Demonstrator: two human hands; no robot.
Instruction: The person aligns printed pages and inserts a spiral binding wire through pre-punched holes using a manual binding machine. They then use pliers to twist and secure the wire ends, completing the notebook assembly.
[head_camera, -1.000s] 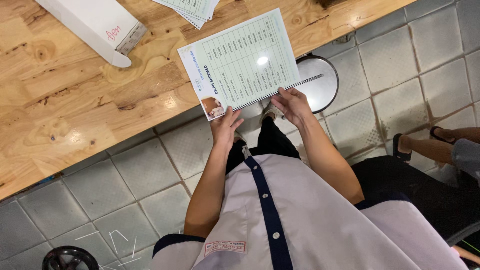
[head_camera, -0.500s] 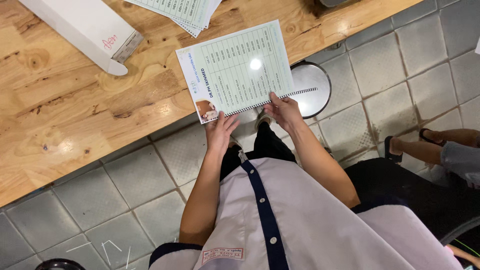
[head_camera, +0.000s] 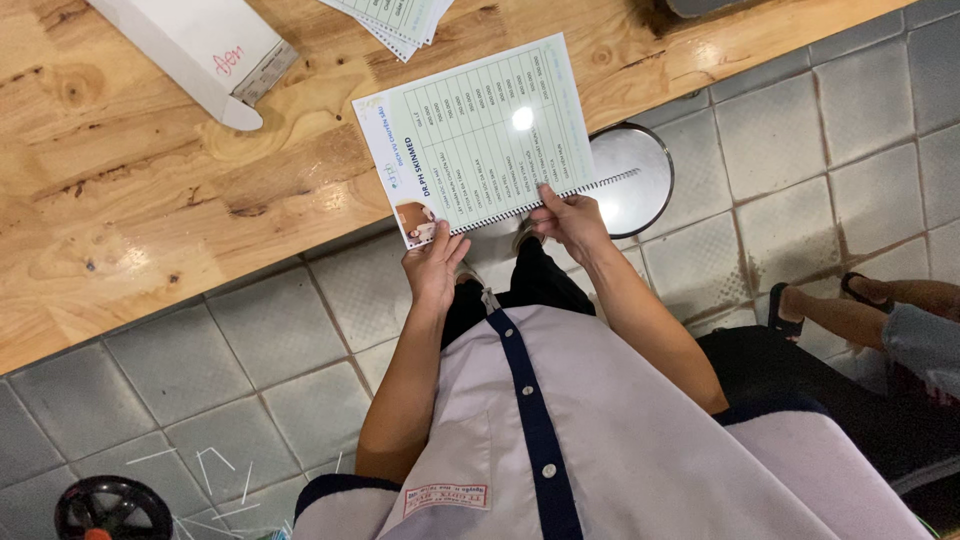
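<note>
I hold a pale green spiral-bound booklet (head_camera: 480, 135) with a printed table on its cover, tilted over the edge of a wooden table (head_camera: 130, 220). My left hand (head_camera: 435, 265) grips its lower left corner, beside a small picture on the cover. My right hand (head_camera: 568, 220) pinches the bound lower edge near the wire spiral. Both forearms reach out from a white short-sleeved shirt with dark blue trim.
A long white cardboard box (head_camera: 195, 50) lies on the table at the upper left. More green printed sheets (head_camera: 400, 20) lie at the top edge. A round metal stool seat (head_camera: 635, 180) stands on the grey tiled floor. Another person's sandalled feet (head_camera: 820, 300) are at the right. A black wheel (head_camera: 110, 505) sits bottom left.
The booklet and both hands sit slightly higher and more over the table than a second ago. My grip on it is unchanged.
</note>
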